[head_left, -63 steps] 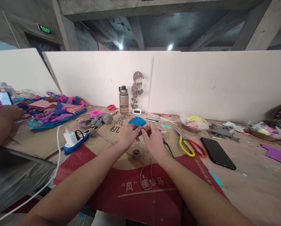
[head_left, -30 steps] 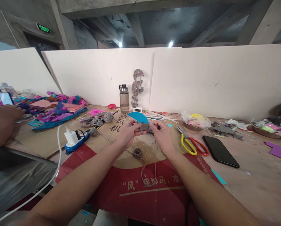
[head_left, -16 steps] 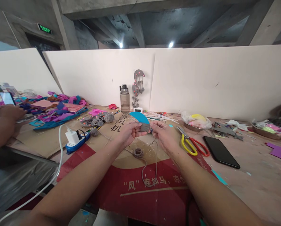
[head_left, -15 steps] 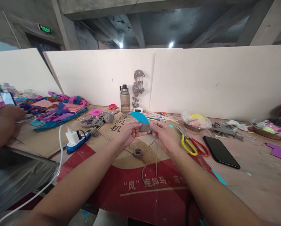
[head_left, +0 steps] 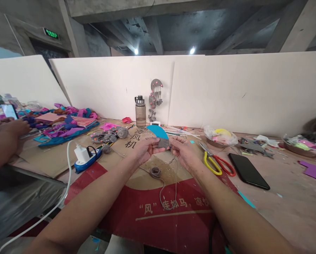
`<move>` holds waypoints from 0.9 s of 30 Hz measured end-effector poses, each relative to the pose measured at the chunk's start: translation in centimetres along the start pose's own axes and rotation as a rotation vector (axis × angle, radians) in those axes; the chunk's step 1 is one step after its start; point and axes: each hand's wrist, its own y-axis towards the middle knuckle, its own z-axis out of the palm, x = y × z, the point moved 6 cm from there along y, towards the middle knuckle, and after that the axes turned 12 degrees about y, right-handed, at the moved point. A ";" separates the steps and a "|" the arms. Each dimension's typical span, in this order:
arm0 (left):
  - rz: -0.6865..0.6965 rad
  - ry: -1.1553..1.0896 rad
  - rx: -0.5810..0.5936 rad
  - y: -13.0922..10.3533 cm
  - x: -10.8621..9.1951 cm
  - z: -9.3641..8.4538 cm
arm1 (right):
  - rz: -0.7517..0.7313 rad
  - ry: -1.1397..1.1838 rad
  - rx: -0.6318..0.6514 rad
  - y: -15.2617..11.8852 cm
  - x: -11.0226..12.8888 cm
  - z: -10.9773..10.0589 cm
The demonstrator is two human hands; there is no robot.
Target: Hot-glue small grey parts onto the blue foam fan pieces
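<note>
A blue curved piece [head_left: 158, 131] with a grey lower part [head_left: 163, 143] is held above the cardboard. My left hand [head_left: 146, 150] pinches its lower left side between thumb and fingers. At the right edge of the piece, my right hand [head_left: 181, 150] has its fingers pressed together, gripping the edge where grey yarn meets it. The yarn [head_left: 176, 183] hangs from there in a loop over the red part of the cardboard [head_left: 158, 225]. A small coil of the same yarn [head_left: 155, 172] lies below the hands.
Scissors [head_left: 213, 163] and a black phone [head_left: 249, 171] lie on the right. A bottle [head_left: 140, 112] stands behind, beside a hanging grey ornament [head_left: 156, 92]. On the left are a blue power strip [head_left: 87, 161], felt scraps [head_left: 65, 123] and another person's hands [head_left: 13, 127] with a phone.
</note>
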 end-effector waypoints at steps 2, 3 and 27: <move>0.012 -0.001 -0.014 0.0 -0.1 -0.1 | -0.020 -0.002 -0.008 0.0 0.0 -0.2; 0.019 -0.001 -0.016 0.0 -0.1 -0.1 | -0.028 0.004 -0.010 0.0 0.0 -0.2; 0.019 -0.099 0.055 0.6 0.7 -0.2 | 0.037 0.120 -0.044 0.1 -1.2 0.1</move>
